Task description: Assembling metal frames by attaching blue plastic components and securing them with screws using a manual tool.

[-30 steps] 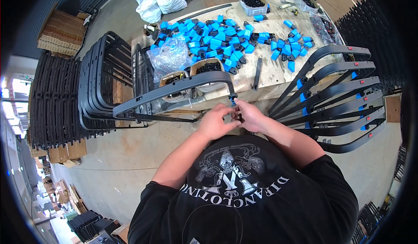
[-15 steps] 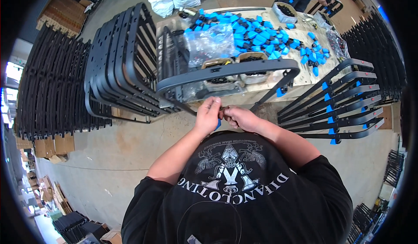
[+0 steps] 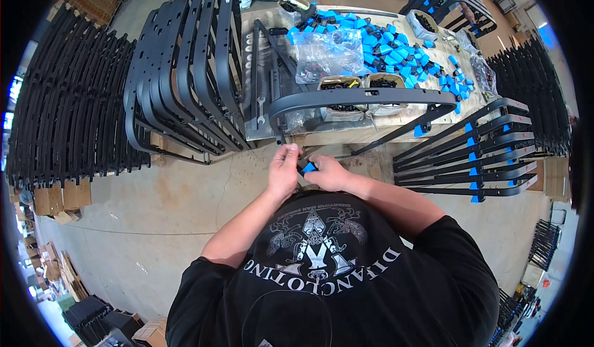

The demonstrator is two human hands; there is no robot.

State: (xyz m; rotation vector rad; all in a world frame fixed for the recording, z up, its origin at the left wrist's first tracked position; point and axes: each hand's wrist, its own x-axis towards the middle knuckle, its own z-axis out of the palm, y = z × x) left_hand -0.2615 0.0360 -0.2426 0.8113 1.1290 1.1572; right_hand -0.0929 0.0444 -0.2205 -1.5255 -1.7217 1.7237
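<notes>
Facing one table (image 3: 442, 48), the person has a curved black frame (image 3: 365, 97) by its near edge, with a blue-and-black part (image 3: 309, 168) between the hands, near the frame's left leg. The right hand (image 3: 329, 173) grips this part; the left hand (image 3: 284, 172) has bent fingers at the leg, though whether it grasps cannot be told. Good practice, in my judgement: steady the frame with the left, align the part square to the leg before pressing, and avoid forcing it. Count: one table; left-side frames (image 3: 179, 56), overlapped, not countable; right-side frames (image 3: 513, 137), about six; two near tubs (image 3: 342, 116); one spanner (image 3: 262, 110); loose blue pieces (image 3: 396, 53), heaped beyond counting; one part held; one second blue part (image 3: 422, 130) on the frame's right leg.
</notes>
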